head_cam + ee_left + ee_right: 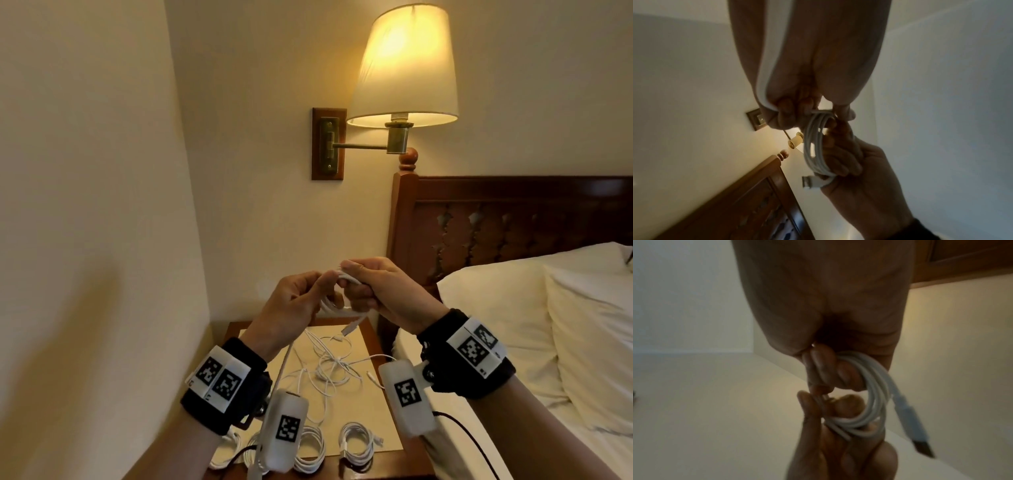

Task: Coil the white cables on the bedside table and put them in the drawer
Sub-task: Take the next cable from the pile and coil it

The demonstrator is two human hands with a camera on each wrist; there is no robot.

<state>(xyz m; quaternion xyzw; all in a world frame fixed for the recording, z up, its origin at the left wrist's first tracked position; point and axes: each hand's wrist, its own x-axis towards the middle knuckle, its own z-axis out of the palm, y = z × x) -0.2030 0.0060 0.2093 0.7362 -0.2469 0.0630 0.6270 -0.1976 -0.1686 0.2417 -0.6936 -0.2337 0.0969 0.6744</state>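
Both hands are raised above the bedside table (387, 425) with a coiled white cable (337, 308) between them. My right hand (373, 291) grips the coil's loops, fingers curled through it (875, 391). My left hand (294, 301) pinches the cable at the coil's top (818, 113). A USB plug (349, 329) hangs from the coil (920, 439). Loose tangled white cables (329, 370) lie on the tabletop. Several finished coils (356, 445) sit along its front edge. No drawer is in view.
A lit wall lamp (404, 68) hangs over the table. The wooden headboard (513, 222) and the bed with white pillows (565, 325) stand right of the table. A wall (85, 205) closes in on the left.
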